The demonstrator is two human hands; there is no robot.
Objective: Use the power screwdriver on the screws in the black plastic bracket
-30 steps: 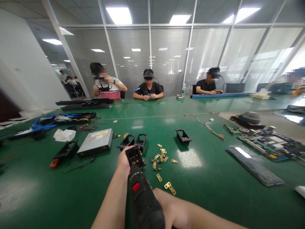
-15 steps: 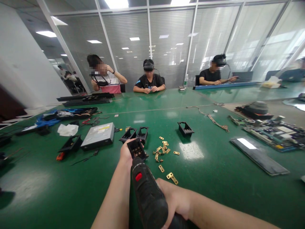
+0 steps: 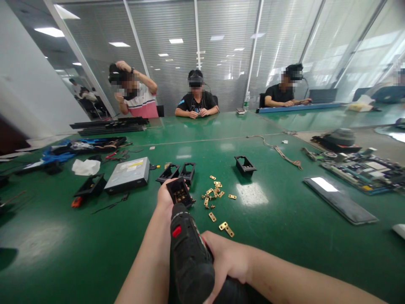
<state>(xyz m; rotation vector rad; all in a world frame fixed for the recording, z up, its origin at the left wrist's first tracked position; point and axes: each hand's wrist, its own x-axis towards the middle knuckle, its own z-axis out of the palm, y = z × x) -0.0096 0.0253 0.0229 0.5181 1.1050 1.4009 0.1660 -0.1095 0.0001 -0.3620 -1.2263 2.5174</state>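
My left hand grips a small black plastic housing, its open side tilted toward me. Brass-coloured pieces show inside it. My right hand is closed around the handle of a black cordless drill with a red switch on top. The drill's nose points into the housing; its bit is hidden, so I cannot tell whether it touches a screw. To the right of the housing lie loose brass plates and small brass screws in a scatter. Two more black housings stand just behind my left hand.
Another black housing stands beyond the brass pieces. At left are a silver disc drive, a further housing and white tissue. A dark flat panel and circuit boards lie at right. Three people sit across the green table.
The view has shifted slightly. My hands keep the housing and drill in nearly the same pose. Across the table, the person at left has raised a hand to their head.
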